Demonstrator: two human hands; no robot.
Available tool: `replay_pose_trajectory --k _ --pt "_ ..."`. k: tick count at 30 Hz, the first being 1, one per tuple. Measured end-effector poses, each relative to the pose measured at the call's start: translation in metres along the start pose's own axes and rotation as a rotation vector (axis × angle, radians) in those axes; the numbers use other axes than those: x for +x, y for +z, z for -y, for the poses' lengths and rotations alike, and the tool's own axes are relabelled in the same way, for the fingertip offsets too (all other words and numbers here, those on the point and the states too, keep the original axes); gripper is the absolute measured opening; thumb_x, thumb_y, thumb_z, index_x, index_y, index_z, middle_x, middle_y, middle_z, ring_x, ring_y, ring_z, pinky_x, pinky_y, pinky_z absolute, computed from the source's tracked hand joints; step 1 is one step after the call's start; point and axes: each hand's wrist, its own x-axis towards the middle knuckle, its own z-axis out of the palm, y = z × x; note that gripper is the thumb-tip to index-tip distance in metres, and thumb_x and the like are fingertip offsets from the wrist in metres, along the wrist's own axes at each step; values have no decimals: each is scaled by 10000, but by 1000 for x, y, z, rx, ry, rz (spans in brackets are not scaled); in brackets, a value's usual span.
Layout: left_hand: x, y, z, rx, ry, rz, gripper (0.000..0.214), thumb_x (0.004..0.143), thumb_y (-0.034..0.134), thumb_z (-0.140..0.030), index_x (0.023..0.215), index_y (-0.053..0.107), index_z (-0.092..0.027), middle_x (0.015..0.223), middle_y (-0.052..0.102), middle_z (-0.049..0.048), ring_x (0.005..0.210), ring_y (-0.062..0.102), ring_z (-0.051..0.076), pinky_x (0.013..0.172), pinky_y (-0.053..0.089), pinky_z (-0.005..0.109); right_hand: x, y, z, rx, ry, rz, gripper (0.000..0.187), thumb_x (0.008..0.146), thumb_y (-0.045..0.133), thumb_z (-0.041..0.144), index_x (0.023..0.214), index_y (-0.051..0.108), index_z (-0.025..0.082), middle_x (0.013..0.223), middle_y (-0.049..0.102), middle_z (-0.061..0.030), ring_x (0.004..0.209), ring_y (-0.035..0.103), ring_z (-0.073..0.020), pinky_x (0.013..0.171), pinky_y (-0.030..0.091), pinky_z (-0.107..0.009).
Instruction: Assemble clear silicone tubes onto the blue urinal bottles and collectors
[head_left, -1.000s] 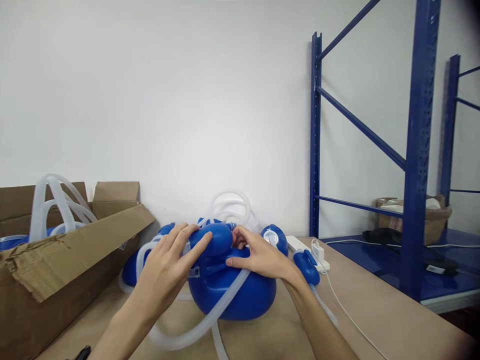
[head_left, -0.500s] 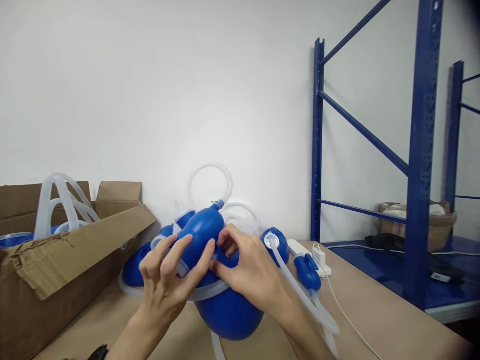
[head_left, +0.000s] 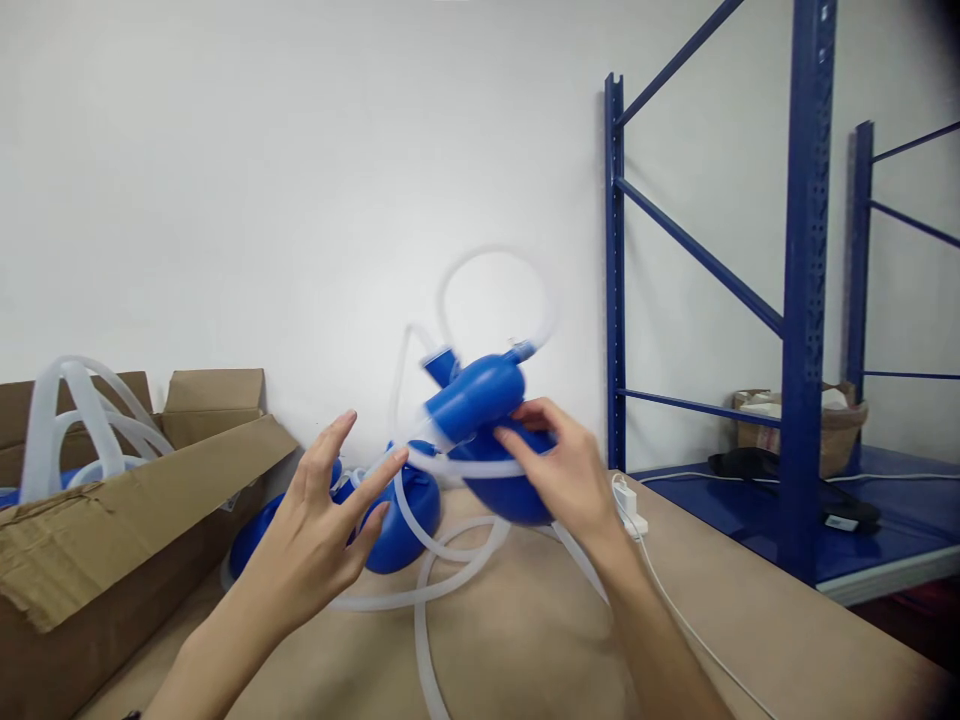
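Observation:
My right hand (head_left: 564, 475) grips a blue rubber bulb assembly (head_left: 480, 405) and holds it in the air above the table. A clear tube loop (head_left: 491, 290) curls up from its top, blurred by motion. More clear tubing (head_left: 435, 555) hangs from it down to the table. My left hand (head_left: 322, 530) is open, fingers spread, just left of the assembly and not touching it. Behind the left hand, other blue bulbs (head_left: 397, 510) lie on the table.
An open cardboard box (head_left: 112, 520) with clear tubes and blue parts stands at the left. Blue metal shelving (head_left: 802, 300) rises at the right, with a basket (head_left: 795, 425) and cables on its shelf. A white cable (head_left: 675, 610) runs across the brown table (head_left: 750, 640).
My right hand has lifted the blue assembly up and to the right. My left hand has let go of it and opened. The tubing now trails from the table.

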Motion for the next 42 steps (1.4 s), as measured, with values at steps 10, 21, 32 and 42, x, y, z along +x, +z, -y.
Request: replay_pose_trajectory --k 10,21,32,42 --pt "-7 12 -6 -30 13 113 799 943 582 -185 1583 185 -451 1600 204 150 1399 431 391 1072 513 607 15 -123 -93 -492 158 -514 292 747 698 503 839 652 230 846 718 -59 887 697 -312 844 490 -421" --pt "-20 35 -6 -82 14 203 733 969 520 -216 1575 202 -477 1650 142 104 1423 413 394 1110 472 608 -19 -176 -179 -731 708 -526 191 785 696 387 839 688 203 1027 748 -160 932 668 -355 724 443 -408" --pt "-23 39 -3 -35 64 276 691 987 470 -265 1589 182 -444 1645 167 145 1404 433 396 1035 532 582 -35 -158 -215 -774 914 -346 137 831 690 345 790 684 214 1111 753 -146 1047 664 -398 922 417 -519" --pt "-35 43 9 -157 -95 602 597 989 475 -353 1548 302 -476 1686 204 69 1508 312 391 1140 419 626 -29 -156 -226 -806 988 -155 319 862 616 448 957 729 165 1079 736 -243 1053 674 -463 885 481 -601"
